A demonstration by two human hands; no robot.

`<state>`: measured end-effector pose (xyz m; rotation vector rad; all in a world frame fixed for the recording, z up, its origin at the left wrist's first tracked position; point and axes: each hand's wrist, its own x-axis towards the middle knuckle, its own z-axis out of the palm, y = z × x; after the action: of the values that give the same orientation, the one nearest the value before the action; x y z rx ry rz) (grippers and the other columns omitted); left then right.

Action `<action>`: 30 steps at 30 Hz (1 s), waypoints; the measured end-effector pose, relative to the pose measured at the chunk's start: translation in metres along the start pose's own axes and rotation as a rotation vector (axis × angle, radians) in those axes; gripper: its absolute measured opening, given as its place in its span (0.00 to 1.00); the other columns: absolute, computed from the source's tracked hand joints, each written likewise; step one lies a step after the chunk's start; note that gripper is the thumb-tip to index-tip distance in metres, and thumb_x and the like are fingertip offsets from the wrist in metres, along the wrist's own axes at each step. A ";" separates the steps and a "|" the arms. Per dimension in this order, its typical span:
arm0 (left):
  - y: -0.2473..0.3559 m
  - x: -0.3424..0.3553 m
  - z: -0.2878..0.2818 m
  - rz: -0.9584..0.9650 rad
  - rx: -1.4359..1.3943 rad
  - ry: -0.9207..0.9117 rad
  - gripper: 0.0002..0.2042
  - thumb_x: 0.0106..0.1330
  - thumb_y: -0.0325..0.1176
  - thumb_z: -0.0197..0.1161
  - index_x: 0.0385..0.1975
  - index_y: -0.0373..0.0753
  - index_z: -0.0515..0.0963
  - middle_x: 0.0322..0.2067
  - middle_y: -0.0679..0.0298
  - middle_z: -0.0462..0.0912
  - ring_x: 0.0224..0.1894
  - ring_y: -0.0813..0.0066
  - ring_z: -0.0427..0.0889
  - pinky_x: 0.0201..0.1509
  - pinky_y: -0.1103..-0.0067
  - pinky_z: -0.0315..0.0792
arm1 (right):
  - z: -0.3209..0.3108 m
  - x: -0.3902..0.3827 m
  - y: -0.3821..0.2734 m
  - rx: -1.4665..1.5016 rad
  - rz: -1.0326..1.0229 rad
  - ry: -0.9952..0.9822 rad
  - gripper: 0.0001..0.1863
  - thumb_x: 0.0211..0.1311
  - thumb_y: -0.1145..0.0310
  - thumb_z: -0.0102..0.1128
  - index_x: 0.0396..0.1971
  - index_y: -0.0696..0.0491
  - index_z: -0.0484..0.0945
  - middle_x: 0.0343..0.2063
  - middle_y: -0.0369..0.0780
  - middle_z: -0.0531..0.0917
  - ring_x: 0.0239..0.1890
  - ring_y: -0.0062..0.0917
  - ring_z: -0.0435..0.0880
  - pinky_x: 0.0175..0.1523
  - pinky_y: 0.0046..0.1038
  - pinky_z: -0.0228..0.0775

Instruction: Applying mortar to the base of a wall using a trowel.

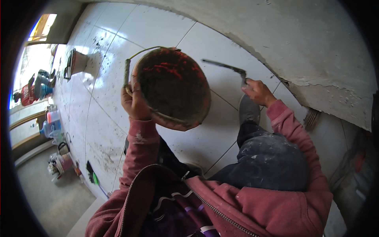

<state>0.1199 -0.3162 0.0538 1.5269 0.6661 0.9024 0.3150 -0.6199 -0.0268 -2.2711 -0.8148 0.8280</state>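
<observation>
My left hand [136, 103] grips the near-left rim of an orange bucket [205, 103] and tilts it so its mouth faces me. Grey mortar coats the inside, with red streaks showing on the far part. A wire handle [144, 50] arches over the bucket's far-left side, beside my fingers. To the right, my right hand [258, 92] is closed around the handle of a trowel [222, 64]. The trowel's thin dark blade is seen nearly edge-on, pointing left toward the bucket but apart from it. My fingers hide most of its grip.
Smeared white tiles [134, 29] form the floor. A rough plastered wall [300, 51] stands along the right. Another bucket [80, 62] is at the far left, with a person [31, 91] beyond. A blue water jug [47, 129] and a green-and-black brush [93, 173] lie left.
</observation>
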 end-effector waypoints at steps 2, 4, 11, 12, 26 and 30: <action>0.006 -0.011 -0.003 0.007 0.035 0.021 0.08 0.62 0.27 0.51 0.39 0.31 0.70 0.35 0.63 0.76 0.37 0.81 0.73 0.42 0.85 0.66 | 0.024 0.017 -0.021 -0.119 -0.190 -0.188 0.22 0.55 0.53 0.47 0.35 0.60 0.73 0.30 0.51 0.78 0.36 0.44 0.76 0.40 0.38 0.68; 0.008 -0.021 0.001 0.010 0.054 0.015 0.10 0.62 0.26 0.50 0.41 0.30 0.68 0.37 0.61 0.75 0.39 0.79 0.73 0.43 0.84 0.66 | 0.033 0.021 -0.053 -0.177 -0.169 -0.330 0.22 0.55 0.54 0.46 0.36 0.59 0.73 0.32 0.51 0.77 0.38 0.45 0.76 0.43 0.38 0.68; 0.005 -0.047 0.009 0.018 0.138 0.019 0.08 0.63 0.28 0.51 0.39 0.32 0.69 0.35 0.64 0.75 0.38 0.81 0.71 0.44 0.84 0.64 | 0.034 0.009 -0.118 -0.472 -0.097 -0.788 0.20 0.57 0.58 0.42 0.38 0.58 0.74 0.36 0.49 0.78 0.43 0.41 0.76 0.47 0.39 0.66; 0.006 -0.048 0.013 0.044 0.112 0.010 0.08 0.63 0.28 0.51 0.38 0.33 0.68 0.33 0.65 0.74 0.36 0.82 0.70 0.42 0.85 0.64 | 0.037 0.011 -0.118 -0.477 -0.093 -0.793 0.20 0.57 0.58 0.42 0.38 0.58 0.74 0.36 0.49 0.78 0.43 0.41 0.76 0.47 0.39 0.66; 0.005 -0.053 0.024 0.046 0.124 -0.103 0.08 0.63 0.29 0.50 0.39 0.33 0.68 0.33 0.67 0.73 0.35 0.84 0.69 0.41 0.86 0.63 | 0.082 0.032 -0.080 0.140 0.276 -0.713 0.21 0.57 0.54 0.44 0.37 0.58 0.72 0.34 0.50 0.78 0.34 0.42 0.79 0.39 0.38 0.70; 0.004 -0.049 0.021 0.078 0.141 -0.078 0.08 0.63 0.29 0.51 0.38 0.33 0.69 0.33 0.67 0.73 0.35 0.83 0.69 0.41 0.86 0.63 | 0.086 0.031 -0.081 -0.304 -0.082 -0.476 0.21 0.56 0.54 0.45 0.37 0.58 0.71 0.32 0.49 0.78 0.30 0.42 0.79 0.36 0.39 0.70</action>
<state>0.1109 -0.3687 0.0485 1.7146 0.6282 0.8641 0.2457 -0.5196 -0.0370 -2.3031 -1.3145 1.3073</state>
